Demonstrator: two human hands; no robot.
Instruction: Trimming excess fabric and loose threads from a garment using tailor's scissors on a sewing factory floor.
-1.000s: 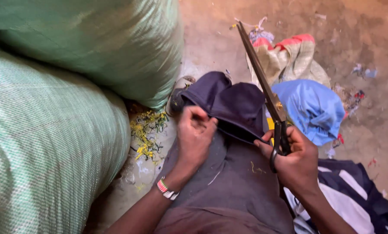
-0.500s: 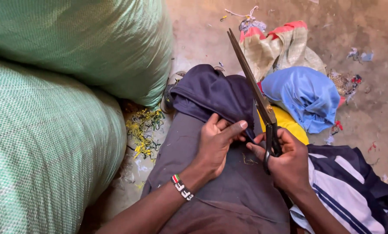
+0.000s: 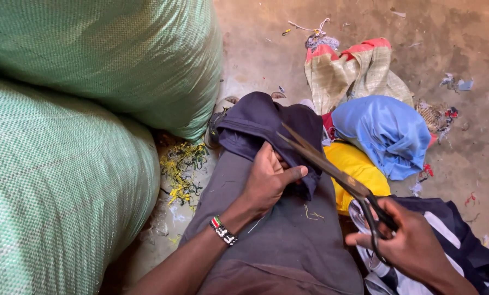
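Vs the frames just before: the long dark metal scissors (image 3: pixel 332 170) were standing steep, blades pointing to the top of frame; now they're swung down flat, blade tips lying across the folded dark navy cloth (image 3: pixel 269 128) at frame centre. Right hand (image 3: pixel 413 246), lower right, has fingers through the scissor loops & grips them, further right & lower than before. Left hand (image 3: pixel 269 183), centre, w/ a beaded wristband (image 3: pixel 223 230), is closed on a fold of the navy cloth, thumb out toward the blades; earlier it lay flatter on the cloth. Judging by that, the blades are being lined up on the pinched fold, so a cut looks set up but not made — no slit visible yet

Navy cloth sits over the knee, on the grey trouser leg (image 3: pixel 277 240), which runs from bottom centre up to mid frame

Around it: two big green woven sacks (image 3: pixel 64 164) fill the left half; yellow thread scraps (image 3: pixel 181 169) on the floor just beside the lower sack; bright blue cloth bundle (image 3: pixel 386 134) right of centre, yellow cloth (image 3: pixel 359 169) just below it & partly under the scissors; beige woven piece w/ red edge (image 3: pixel 353 71) upper centre-right; dark blue & white striped garment (image 3: pixel 457 240) lower right

Hard to tell: whether the blades are apart or closed — they overlap from this angle. Blade tips merge w/ the dark cloth. Right wrist is cut off by the bottom edge; a shoe or sandal near the sack, under the navy cloth, is mostly hidden. Small floor bits at upper right too tiny to ID
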